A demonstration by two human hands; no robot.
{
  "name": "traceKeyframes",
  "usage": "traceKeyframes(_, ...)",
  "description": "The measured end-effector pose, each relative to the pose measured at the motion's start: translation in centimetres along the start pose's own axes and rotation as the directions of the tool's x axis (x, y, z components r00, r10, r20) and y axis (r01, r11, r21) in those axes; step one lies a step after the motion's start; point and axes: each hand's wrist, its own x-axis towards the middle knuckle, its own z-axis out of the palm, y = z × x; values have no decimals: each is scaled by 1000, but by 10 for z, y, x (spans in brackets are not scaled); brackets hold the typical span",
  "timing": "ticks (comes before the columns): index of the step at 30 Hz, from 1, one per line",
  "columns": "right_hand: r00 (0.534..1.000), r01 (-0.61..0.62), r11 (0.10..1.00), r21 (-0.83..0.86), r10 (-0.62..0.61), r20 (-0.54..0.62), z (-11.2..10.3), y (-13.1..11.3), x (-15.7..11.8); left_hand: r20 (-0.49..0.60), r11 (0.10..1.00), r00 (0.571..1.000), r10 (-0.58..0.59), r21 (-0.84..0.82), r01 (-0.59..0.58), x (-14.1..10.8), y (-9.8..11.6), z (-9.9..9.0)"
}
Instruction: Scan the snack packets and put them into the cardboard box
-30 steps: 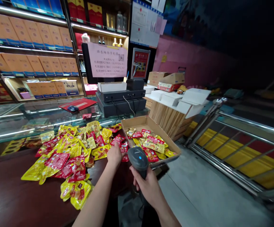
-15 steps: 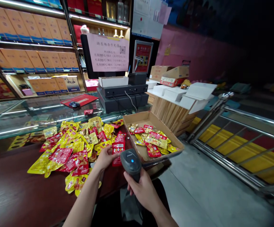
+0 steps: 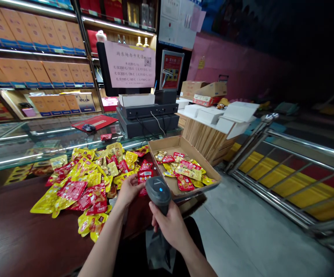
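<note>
Step in hand, as judged: barcode presentation. The right hand (image 3: pixel 171 227) has its grip wrapped around the handheld scanner (image 3: pixel 157 189). The red packet (image 3: pixel 144 176) lies at the scanner's 11 o'clock, barcode exposed; the left hand (image 3: pixel 129 189) touches its edge, but pinch closure cannot be confirmed. The next move calls for an unobstructed barcode. At 1 o'clock, the open carton (image 3: pixel 167 146) contains mixed red and yellow packets (image 3: pixel 188 172); the loose pile (image 3: pixel 82 173) occupies the counter (image 3: pixel 8 234) at 10 o'clock.
</note>
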Motion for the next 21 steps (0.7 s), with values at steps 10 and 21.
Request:
traceKeyframes(10, 991, 128, 991, -36, -129, -25, 6, -18, 44, 68, 989, 986, 151, -16, -150, 38, 56, -8)
traceKeyframes(21, 989, 124, 991, -45, -127, -77, 11, -24, 68, 124, 985, 977, 171, -20, -169, 49, 72, -4)
